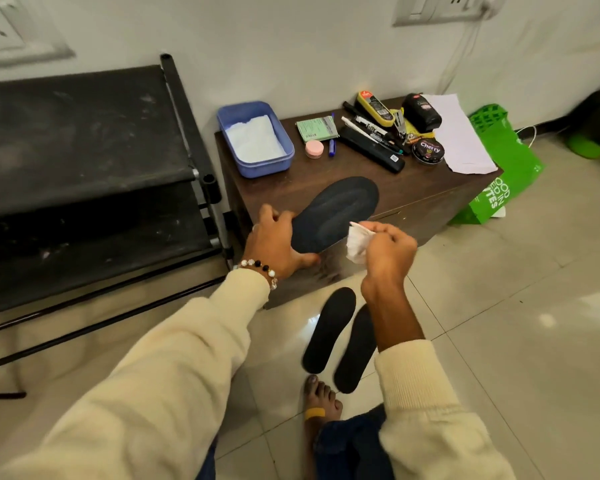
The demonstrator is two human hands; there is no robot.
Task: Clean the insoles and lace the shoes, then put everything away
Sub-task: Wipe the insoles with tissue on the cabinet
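My left hand grips the heel end of a black insole, holding it tilted over the near edge of a low brown cabinet. My right hand is closed on a crumpled white wipe that touches the insole's right edge. Two more black insoles lie side by side on the tiled floor below the cabinet, just beyond my bare foot. No shoes or laces are in view.
On the cabinet stand a blue tub with white wipes, a green packet, a pink jar, brushes, polish bottles, a Cherry polish tin and white paper. A black shoe rack is at left, a green bag at right.
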